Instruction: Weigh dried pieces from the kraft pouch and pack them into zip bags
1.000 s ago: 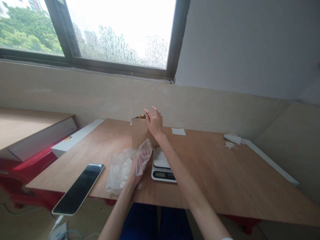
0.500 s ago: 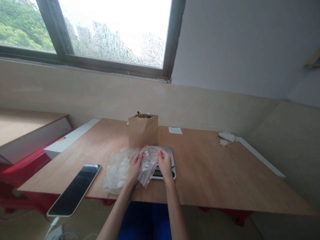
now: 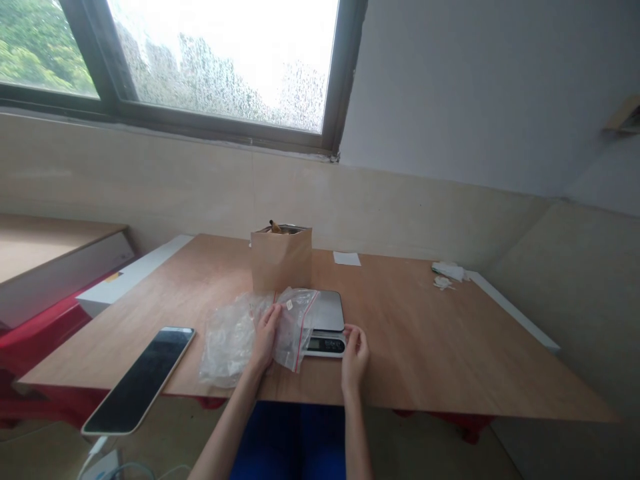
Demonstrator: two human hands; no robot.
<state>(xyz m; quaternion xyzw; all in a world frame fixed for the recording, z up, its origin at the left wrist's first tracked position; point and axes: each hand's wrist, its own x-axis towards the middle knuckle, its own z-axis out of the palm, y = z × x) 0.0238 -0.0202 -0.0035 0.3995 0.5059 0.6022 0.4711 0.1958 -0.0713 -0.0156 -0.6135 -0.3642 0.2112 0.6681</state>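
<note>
My left hand (image 3: 265, 337) lies on a clear zip bag with red stripes (image 3: 299, 330), its fingers gripping the bag's left side. The zip bag rests against a larger crumpled clear plastic bag (image 3: 227, 347) and overlaps the left of a digital kitchen scale (image 3: 325, 327). My right hand (image 3: 355, 357) is at the scale's front right corner, holding nothing, with its fingers loosely curled. Behind the scale stands a kraft paper bag (image 3: 280, 261), with a brownish item showing at its open top.
A smartphone (image 3: 139, 380) lies at the table's front left, partly over the edge. A white paper slip (image 3: 347, 259) and crumpled white tissue (image 3: 449, 271) lie towards the back. A white box (image 3: 130, 277) stands left of the wooden table (image 3: 440, 347). Cables lie on the floor below.
My right hand has let go of the zip bag and moved down and right to the scale's corner. The zip bag now lies lower, and the scale's display shows.
</note>
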